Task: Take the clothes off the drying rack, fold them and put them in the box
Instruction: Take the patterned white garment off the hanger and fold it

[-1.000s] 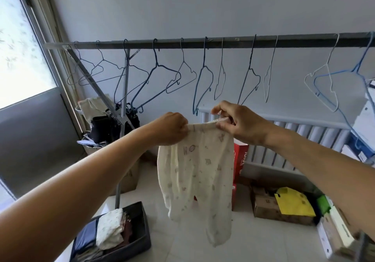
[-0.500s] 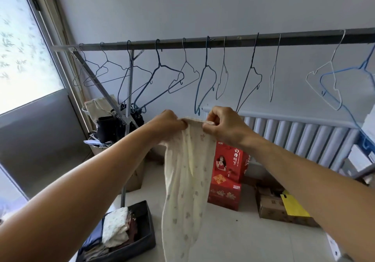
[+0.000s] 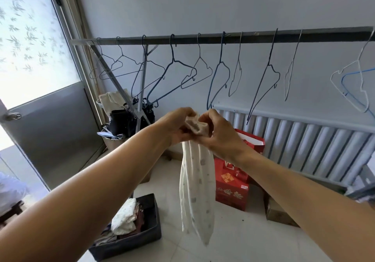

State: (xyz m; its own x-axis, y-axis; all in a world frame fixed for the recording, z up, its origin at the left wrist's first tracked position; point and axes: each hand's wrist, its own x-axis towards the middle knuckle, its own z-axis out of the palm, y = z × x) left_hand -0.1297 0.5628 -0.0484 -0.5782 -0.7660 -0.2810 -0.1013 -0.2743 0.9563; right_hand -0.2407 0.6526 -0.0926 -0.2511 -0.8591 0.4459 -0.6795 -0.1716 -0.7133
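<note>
Both my hands have come together since a second ago, so the little pants [image 3: 197, 182] now hang folded in half, long and thin, not spread wide. My left hand [image 3: 176, 125] and my right hand [image 3: 218, 133] pinch the bunched waistband between curled fingers, almost touching each other. These pants are soft, creamy white cloth with tiny grey prints, and the two legs hang straight down together in the air, in front of the red boxes [image 3: 232, 184]. Down on the pale tiled floor sits the dark cloth box [image 3: 146, 235], with a folded white dotted piece [image 3: 124, 219] and darker folded clothes inside. Up above, the drying rack [image 3: 223, 38] is a straight dark metal bar. Thin wire hangers [image 3: 221, 73] hang from it, all bare, bent in pointy triangle shapes. Behind them stands a ribbed white radiator [image 3: 304, 140].
</note>
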